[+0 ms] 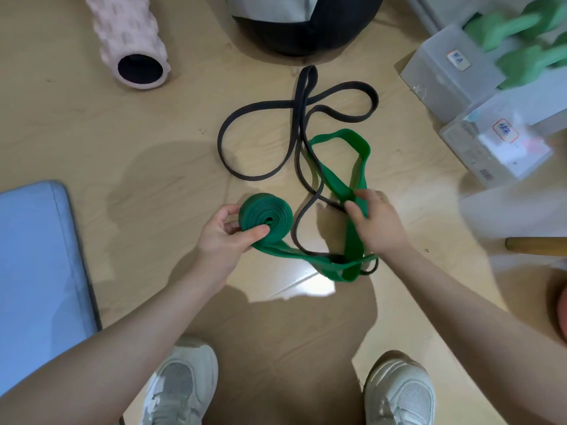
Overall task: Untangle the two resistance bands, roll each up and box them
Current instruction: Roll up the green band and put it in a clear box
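Pale wood-grain floor, smooth, glossy patch near feet. Blue padded mat, rounded corner, far left. Pink knobbly foam roller, hollow dark core, top left. Translucent plastic storage boxes, labelled, right. Narrow black rubber resistance band sprawls in loose loops on floor, crossing wide flat green rubber resistance band. Left hand grips green band's tight spiral coil, thumb on face. Right hand pinches unrolled green strap.

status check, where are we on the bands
Left hand grips green band roll, half wound. Right hand pinches its loose tail. Black band still threaded through it, unrolled on floor.
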`<state>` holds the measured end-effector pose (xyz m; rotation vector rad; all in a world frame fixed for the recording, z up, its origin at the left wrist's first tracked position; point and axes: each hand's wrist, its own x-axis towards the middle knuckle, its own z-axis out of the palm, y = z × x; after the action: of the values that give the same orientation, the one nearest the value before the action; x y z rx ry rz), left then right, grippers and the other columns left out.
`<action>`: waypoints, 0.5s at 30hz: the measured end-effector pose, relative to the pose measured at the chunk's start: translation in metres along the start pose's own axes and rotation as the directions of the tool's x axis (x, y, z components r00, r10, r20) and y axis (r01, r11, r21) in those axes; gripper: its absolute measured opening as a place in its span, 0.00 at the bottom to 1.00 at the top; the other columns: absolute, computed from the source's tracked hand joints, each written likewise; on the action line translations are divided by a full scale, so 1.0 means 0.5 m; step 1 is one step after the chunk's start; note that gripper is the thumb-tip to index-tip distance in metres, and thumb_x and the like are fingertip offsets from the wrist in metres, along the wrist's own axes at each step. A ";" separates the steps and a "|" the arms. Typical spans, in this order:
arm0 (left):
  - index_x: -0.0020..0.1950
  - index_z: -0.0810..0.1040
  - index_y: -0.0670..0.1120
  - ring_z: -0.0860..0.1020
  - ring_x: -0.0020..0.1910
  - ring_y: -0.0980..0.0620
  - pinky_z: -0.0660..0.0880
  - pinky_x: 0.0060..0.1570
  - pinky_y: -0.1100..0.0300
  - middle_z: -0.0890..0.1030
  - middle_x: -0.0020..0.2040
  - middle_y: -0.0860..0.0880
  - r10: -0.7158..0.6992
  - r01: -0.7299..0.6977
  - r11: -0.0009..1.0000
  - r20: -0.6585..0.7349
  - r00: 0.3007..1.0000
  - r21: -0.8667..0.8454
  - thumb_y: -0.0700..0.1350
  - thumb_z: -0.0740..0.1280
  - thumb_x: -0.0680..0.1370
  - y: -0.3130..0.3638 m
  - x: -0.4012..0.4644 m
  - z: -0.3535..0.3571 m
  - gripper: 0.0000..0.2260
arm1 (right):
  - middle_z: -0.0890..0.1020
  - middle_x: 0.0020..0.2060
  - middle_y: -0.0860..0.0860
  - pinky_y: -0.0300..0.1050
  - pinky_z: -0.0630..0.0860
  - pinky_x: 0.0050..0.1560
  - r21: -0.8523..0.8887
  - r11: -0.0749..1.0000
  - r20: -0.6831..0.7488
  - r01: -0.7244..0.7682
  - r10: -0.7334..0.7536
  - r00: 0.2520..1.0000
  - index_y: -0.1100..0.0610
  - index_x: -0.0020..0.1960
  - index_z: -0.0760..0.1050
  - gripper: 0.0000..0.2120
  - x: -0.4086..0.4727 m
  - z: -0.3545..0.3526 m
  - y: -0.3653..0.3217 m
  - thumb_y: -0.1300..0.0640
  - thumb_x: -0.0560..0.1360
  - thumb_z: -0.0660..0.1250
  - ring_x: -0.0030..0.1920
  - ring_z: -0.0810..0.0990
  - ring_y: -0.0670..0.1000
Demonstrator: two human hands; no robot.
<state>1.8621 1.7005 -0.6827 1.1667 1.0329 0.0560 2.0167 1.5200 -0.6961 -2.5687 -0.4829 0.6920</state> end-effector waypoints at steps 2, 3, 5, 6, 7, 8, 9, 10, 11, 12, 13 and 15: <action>0.55 0.74 0.47 0.81 0.44 0.48 0.79 0.40 0.62 0.81 0.47 0.43 -0.014 0.014 1.000 -0.004 1.000 0.018 0.36 0.73 0.69 0.004 0.016 0.011 0.18 | 0.68 0.68 0.59 0.52 0.66 0.65 -0.072 0.985 -0.016 -0.157 0.156 0.988 0.60 0.70 0.63 0.23 0.048 -0.012 0.029 0.51 0.79 0.57 0.67 0.67 0.60; 0.57 0.74 0.47 0.81 0.46 0.47 0.79 0.43 0.60 0.81 0.48 0.43 -0.024 0.024 0.999 -0.013 1.000 0.031 0.37 0.74 0.69 0.005 0.023 0.017 0.19 | 0.68 0.68 0.60 0.53 0.66 0.65 -0.086 0.972 0.010 -0.218 0.220 0.976 0.61 0.71 0.62 0.24 0.066 -0.012 0.038 0.51 0.79 0.58 0.67 0.67 0.61; 0.58 0.74 0.47 0.81 0.48 0.47 0.79 0.45 0.59 0.81 0.49 0.43 -0.036 0.037 0.998 -0.026 0.999 0.050 0.37 0.74 0.69 0.009 0.030 0.029 0.20 | 0.70 0.65 0.62 0.53 0.69 0.61 -0.089 0.942 0.085 -0.325 0.332 0.939 0.63 0.69 0.62 0.24 0.094 -0.005 0.047 0.50 0.79 0.58 0.63 0.70 0.62; 0.59 0.73 0.47 0.81 0.47 0.48 0.79 0.43 0.61 0.81 0.49 0.43 -0.036 0.037 0.998 -0.026 0.999 0.047 0.37 0.73 0.69 0.011 0.032 0.034 0.21 | 0.72 0.62 0.62 0.52 0.71 0.58 -0.084 0.930 0.121 -0.357 0.365 0.923 0.63 0.67 0.65 0.22 0.103 0.000 0.048 0.49 0.79 0.58 0.60 0.72 0.61; 0.60 0.73 0.46 0.81 0.45 0.51 0.79 0.40 0.64 0.81 0.48 0.44 -0.035 0.036 0.999 -0.023 0.999 0.036 0.37 0.73 0.70 0.014 0.032 0.037 0.20 | 0.74 0.58 0.61 0.51 0.73 0.56 -0.075 0.928 0.139 -0.364 0.371 0.918 0.63 0.64 0.67 0.20 0.110 0.005 0.046 0.49 0.79 0.59 0.56 0.74 0.60; 0.59 0.73 0.46 0.81 0.42 0.53 0.79 0.38 0.66 0.81 0.46 0.45 -0.034 0.035 0.999 -0.017 0.999 0.025 0.36 0.72 0.70 0.017 0.032 0.040 0.20 | 0.75 0.54 0.58 0.49 0.73 0.52 -0.050 0.930 0.141 -0.364 0.367 0.919 0.62 0.61 0.69 0.19 0.116 0.011 0.045 0.49 0.78 0.60 0.52 0.74 0.58; 0.59 0.73 0.46 0.82 0.40 0.54 0.78 0.36 0.67 0.82 0.45 0.46 -0.033 0.033 0.999 -0.009 0.999 0.019 0.36 0.72 0.70 0.018 0.032 0.042 0.19 | 0.74 0.50 0.55 0.47 0.73 0.49 -0.010 0.929 0.136 -0.371 0.369 0.920 0.61 0.59 0.69 0.17 0.121 0.015 0.044 0.49 0.78 0.62 0.48 0.74 0.55; 0.58 0.73 0.46 0.82 0.38 0.56 0.78 0.36 0.68 0.82 0.44 0.46 -0.035 0.035 0.999 0.000 0.999 0.015 0.35 0.71 0.70 0.020 0.032 0.043 0.18 | 0.74 0.47 0.53 0.44 0.72 0.45 0.037 0.922 0.140 -0.386 0.377 0.915 0.59 0.57 0.70 0.15 0.123 0.017 0.041 0.50 0.77 0.64 0.46 0.73 0.53; 0.57 0.73 0.46 0.82 0.37 0.57 0.78 0.36 0.67 0.82 0.44 0.47 -0.040 0.040 0.999 0.008 0.999 0.012 0.35 0.71 0.71 0.021 0.030 0.043 0.18 | 0.75 0.46 0.53 0.43 0.72 0.44 0.072 0.916 0.151 -0.394 0.381 0.912 0.58 0.55 0.71 0.14 0.125 0.020 0.041 0.51 0.75 0.66 0.44 0.73 0.52; 0.56 0.73 0.46 0.82 0.37 0.57 0.78 0.36 0.67 0.82 0.43 0.47 -0.045 0.045 0.999 0.012 0.999 0.008 0.35 0.71 0.71 0.023 0.028 0.044 0.17 | 0.77 0.47 0.54 0.43 0.72 0.43 0.098 0.913 0.163 -0.395 0.377 0.912 0.59 0.55 0.73 0.14 0.125 0.022 0.043 0.51 0.75 0.67 0.44 0.74 0.52; 0.56 0.74 0.47 0.82 0.36 0.58 0.78 0.36 0.67 0.82 0.43 0.47 -0.051 0.051 0.999 0.016 0.999 0.001 0.35 0.71 0.71 0.025 0.025 0.043 0.16 | 0.79 0.48 0.55 0.44 0.74 0.43 0.123 0.915 0.158 -0.384 0.364 0.918 0.60 0.56 0.75 0.15 0.124 0.023 0.046 0.51 0.75 0.67 0.44 0.76 0.53; 0.54 0.74 0.47 0.82 0.36 0.58 0.78 0.36 0.67 0.82 0.43 0.48 -0.057 0.058 0.998 0.032 0.998 -0.017 0.34 0.70 0.71 0.027 0.020 0.041 0.15 | 0.81 0.50 0.55 0.45 0.75 0.46 0.210 0.922 0.067 -0.324 0.317 0.946 0.60 0.57 0.76 0.14 0.111 0.014 0.050 0.53 0.75 0.66 0.46 0.78 0.54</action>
<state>1.8880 1.6967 -0.6783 1.1176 1.0360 0.0018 2.0635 1.5250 -0.7351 -2.4505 0.0131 0.8465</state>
